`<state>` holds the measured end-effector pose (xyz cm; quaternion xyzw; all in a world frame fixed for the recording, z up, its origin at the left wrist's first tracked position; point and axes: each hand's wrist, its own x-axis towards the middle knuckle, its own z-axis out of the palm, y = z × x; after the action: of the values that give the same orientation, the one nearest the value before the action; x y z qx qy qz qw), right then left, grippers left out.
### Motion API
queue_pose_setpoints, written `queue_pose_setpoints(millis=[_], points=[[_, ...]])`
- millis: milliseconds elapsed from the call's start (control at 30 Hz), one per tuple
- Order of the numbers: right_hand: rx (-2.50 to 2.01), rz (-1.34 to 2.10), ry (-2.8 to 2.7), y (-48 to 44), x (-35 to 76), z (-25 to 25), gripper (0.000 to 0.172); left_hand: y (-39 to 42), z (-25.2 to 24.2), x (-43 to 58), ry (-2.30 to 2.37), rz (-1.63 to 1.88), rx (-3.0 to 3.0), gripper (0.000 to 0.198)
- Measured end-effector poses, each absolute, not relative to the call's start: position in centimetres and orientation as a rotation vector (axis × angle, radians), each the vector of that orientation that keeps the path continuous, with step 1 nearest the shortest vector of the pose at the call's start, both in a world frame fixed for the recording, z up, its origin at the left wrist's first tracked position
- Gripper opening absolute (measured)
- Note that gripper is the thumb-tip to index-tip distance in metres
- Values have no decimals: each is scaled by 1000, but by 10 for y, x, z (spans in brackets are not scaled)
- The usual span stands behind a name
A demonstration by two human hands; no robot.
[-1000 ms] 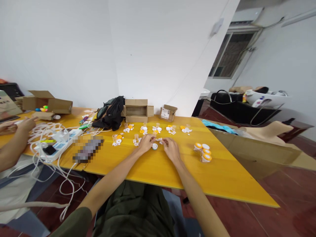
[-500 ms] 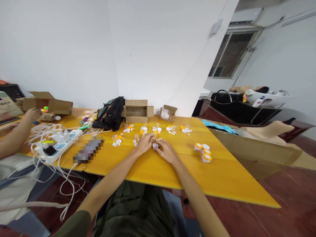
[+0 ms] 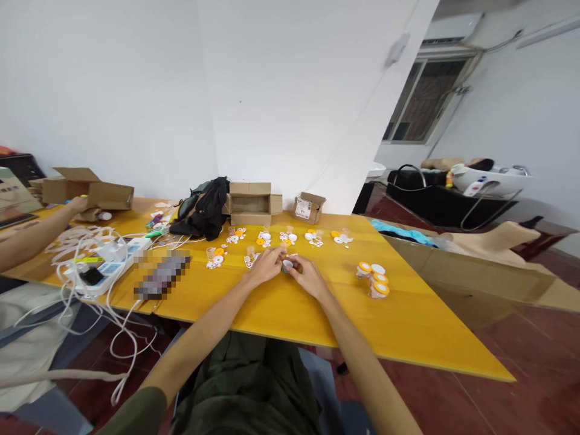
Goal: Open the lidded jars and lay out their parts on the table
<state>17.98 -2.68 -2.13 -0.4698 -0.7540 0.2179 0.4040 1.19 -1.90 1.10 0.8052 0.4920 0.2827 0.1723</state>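
My right hand [image 3: 308, 278] grips a small clear jar [image 3: 287, 264] between thumb and fingers, just above the table. Close against it is my left hand [image 3: 268, 264], its fingers bent together at the jar's far side; whatever they pinch is too small to make out. Beyond both hands lie little groups of white parts, orange rings and clear cups, such as the white pieces [image 3: 248, 262] by my left hand. Off to the right stand several jars with orange-rimmed lids [image 3: 379, 290], plus a white lid [image 3: 377, 269].
Two cardboard boxes [image 3: 251, 219] [image 3: 309, 208] and a black bag [image 3: 206, 208] line the wall. To the left are a power strip [image 3: 109, 272], tangled white cables and a blurred-out device [image 3: 163, 277]. A co-worker's arm [image 3: 40, 232] reaches towards another open carton [image 3: 111, 196].
The jar has shifted slightly right and tipped a little in my right hand, and my left fingers have moved slightly. The co-worker's arm has reached further towards the carton.
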Motion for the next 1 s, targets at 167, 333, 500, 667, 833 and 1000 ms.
queue_pose_setpoints(millis=[167,333,500,667,833,1000], points=[[-1156,645,-1771,-25,180,-23,25,-19,10,12,1405,786,2290,41],[-1177,602,-1609,-22,183,-20,34,-19,10,11,1380,751,2305,40],[-1281,453,-1457,-19,192,-22,35,-22,11,12,1308,752,2367,32],[-1349,392,-1361,-18,197,-24,35,-23,11,13,1220,765,2476,21],[-1203,644,-1203,-14,199,-23,50,-24,11,13,1216,706,2551,16],[-1154,793,-1052,-12,201,-24,56,-25,10,12,1206,670,2568,15]])
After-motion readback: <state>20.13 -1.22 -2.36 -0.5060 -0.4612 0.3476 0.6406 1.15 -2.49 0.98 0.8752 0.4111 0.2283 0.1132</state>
